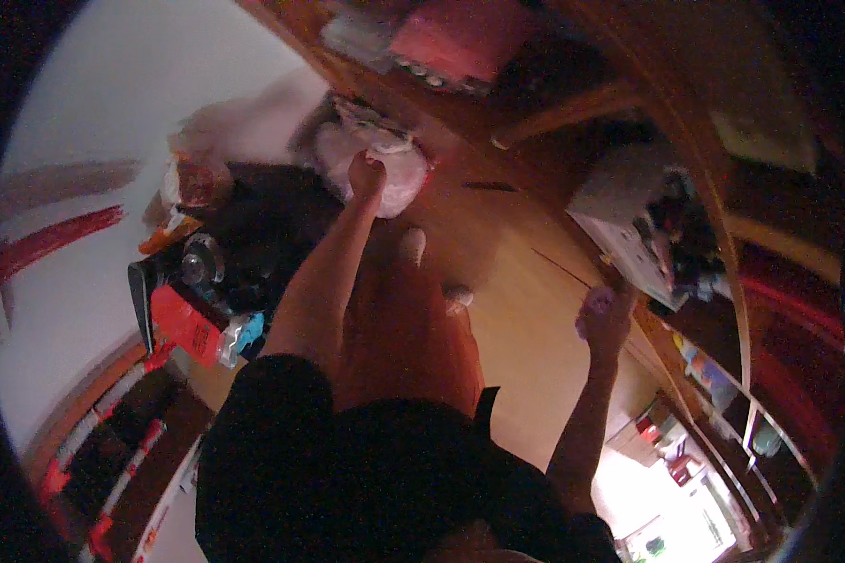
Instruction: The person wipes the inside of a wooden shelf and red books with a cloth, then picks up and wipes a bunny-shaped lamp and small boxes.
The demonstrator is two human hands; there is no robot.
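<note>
My left hand (pixel 368 176) is closed on the upper part of a pale, full-looking bag (pixel 403 184), seemingly of thin plastic, at the upper middle of the view. The bag hangs or rests just beyond my feet; which of the two cannot be told. On the right, my right hand (pixel 605 317) is raised with its fingers curled, near the edge of a wooden shelf. A small purplish patch shows at its fingers, too blurred to tell whether it is a held thing. A thin dark line (pixel 562 269) ends near this hand.
Left of my legs stands a dark container or bag (pixel 267 211) with a red packet (pixel 185 325) and a blue-and-clear packet (pixel 243 336) beside it. Wooden shelving at the right holds a pale box (pixel 623 246). A pink-red item (pixel 458 42) lies on the upper shelf. Wooden floor (pixel 514 310) spans the middle.
</note>
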